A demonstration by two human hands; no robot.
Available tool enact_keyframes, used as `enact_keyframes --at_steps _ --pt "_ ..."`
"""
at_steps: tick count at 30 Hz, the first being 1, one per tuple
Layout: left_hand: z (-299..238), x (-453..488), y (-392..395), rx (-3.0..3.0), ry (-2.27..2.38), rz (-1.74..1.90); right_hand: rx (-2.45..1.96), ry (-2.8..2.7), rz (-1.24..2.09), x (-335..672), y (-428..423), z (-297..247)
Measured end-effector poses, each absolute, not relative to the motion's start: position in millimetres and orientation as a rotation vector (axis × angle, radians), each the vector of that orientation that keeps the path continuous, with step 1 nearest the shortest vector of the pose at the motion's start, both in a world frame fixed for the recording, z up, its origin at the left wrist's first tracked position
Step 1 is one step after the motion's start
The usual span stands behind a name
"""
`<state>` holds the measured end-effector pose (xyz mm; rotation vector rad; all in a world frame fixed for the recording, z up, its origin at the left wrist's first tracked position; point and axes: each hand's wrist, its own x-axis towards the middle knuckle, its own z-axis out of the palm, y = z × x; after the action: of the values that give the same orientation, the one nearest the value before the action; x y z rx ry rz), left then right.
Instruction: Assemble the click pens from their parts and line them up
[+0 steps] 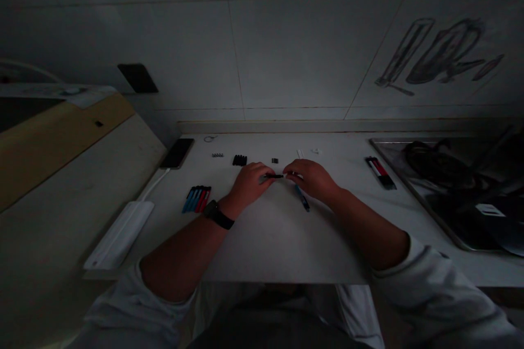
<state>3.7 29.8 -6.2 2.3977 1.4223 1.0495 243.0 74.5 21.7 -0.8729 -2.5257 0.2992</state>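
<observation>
My left hand is closed in a pinch on a slim black pen part, held level just above the counter. At its right end, which looks pale, my right hand pinches something too small to make out. Below the right fingers lies a blue pen barrel with a dark end. A row of blue and red pen barrels with black ends rests left of my left wrist. Beyond the hands are black pen pieces, small springs, small black parts and thin white sticks.
On the left are a phone, a white power bank cabled to it, and a large pale box. A bundle of red and black pens lies right, beside a metal-rimmed sink. A tiled wall stands behind.
</observation>
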Motion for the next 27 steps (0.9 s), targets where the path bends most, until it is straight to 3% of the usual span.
enact_keyframes --at_steps 10,27 --pt "-10.3 -1.4 33.7 2.213 1.493 1.221 -0.975 -2.393 0.199 256.4 84.4 26.3" --pt "-13.0 -2.4 34.5 2.232 1.419 1.204 -0.934 -2.391 0.260 249.4 82.2 22.7"
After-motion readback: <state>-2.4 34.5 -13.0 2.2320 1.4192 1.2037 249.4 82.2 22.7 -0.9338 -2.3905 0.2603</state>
